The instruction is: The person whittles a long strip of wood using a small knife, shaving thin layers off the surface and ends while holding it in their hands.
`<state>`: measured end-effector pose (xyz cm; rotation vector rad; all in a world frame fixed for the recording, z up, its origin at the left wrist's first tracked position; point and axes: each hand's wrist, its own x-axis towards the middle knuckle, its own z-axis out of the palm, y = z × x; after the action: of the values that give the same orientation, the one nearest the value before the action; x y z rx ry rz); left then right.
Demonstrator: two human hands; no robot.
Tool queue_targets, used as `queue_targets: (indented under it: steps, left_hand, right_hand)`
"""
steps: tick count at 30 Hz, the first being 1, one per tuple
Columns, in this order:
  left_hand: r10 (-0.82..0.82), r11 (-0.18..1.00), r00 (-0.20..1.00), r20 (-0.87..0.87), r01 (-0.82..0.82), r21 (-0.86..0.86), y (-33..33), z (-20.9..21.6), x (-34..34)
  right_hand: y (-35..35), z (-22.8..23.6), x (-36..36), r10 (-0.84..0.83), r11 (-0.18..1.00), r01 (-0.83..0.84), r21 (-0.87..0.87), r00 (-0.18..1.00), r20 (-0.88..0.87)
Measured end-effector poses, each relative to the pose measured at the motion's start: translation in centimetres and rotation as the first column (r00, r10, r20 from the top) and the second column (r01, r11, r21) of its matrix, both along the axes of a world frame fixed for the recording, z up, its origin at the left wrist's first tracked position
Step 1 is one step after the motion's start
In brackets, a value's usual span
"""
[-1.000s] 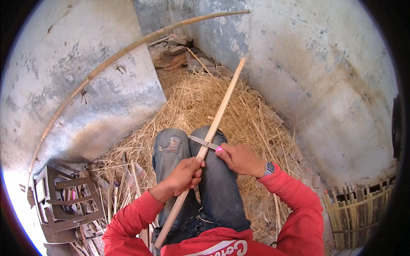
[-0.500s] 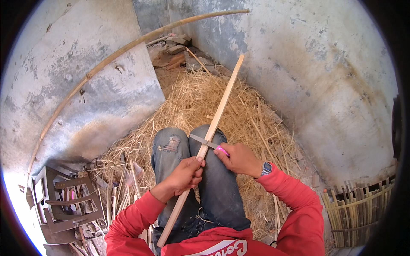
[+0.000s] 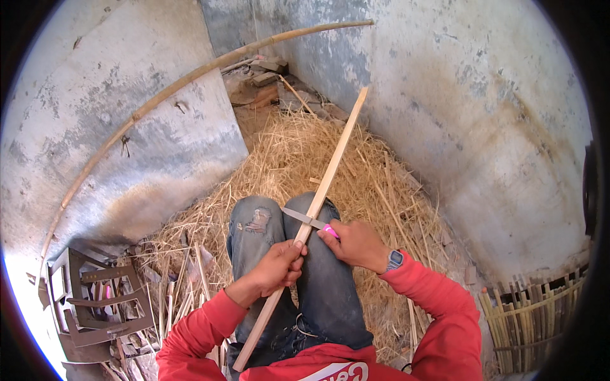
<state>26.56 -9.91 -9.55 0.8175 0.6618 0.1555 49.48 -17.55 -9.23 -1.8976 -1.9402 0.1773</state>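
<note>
Nearest us, the low end of the strip (image 3: 337, 155) lies over the lap by the red shirt (image 3: 330, 365), a duller tan there than farther up; whether it touches the jeans (image 3: 327, 289) we cannot tell. Our left hand (image 3: 277, 263) is closed around the strip below its middle, thumb on the upper face, a sound place to hold, since we judge the piece light and fairly stiff, though its length may let the far end whip a little. The faces look dry and not very slippery, but we would watch the thin edges for splinters. Just beyond, over the knees (image 3: 257, 219), the knife (image 3: 318, 223) crosses the strip with its blade flat-looking and grey, and our right hand (image 3: 356, 243) is wrapped tightly about its pink handle. From there the strip runs up and to the right, pale yellow, straight and narrow, unlikely to snap under a modest push. Its far tip stands out over the straw-like heap (image 3: 279, 149), and beyond that rise the stained walls (image 3: 470, 127).
</note>
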Motion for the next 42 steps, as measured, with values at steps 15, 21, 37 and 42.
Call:
queue_targets:
  steps: [15,21,37,42]
  left_hand:
    - [-0.061,0.979,0.973,-0.221,0.101,0.175,-3.2,1.3,-2.1]
    - [-0.194,0.98,0.961,-0.197,0.198,-0.001,-5.4,0.4,-7.6]
    - [-0.095,0.995,0.986,-0.137,0.095,-0.009,-4.2,0.7,-6.7]
    - [-0.071,0.994,0.975,-0.209,0.088,0.072,-5.3,0.8,-7.7]
  right_hand:
    - [6.4,-2.6,10.5,-0.363,0.931,0.361,0.043,0.93,0.051]
    - [3.7,-6.1,25.9,-0.689,0.706,0.655,0.27,0.723,0.05]
    - [-1.2,-0.9,0.0,0.028,1.0,-0.028,-0.007,0.999,0.016]
    - [1.1,-1.0,3.3,-0.115,0.989,0.118,0.092,0.993,-0.037]
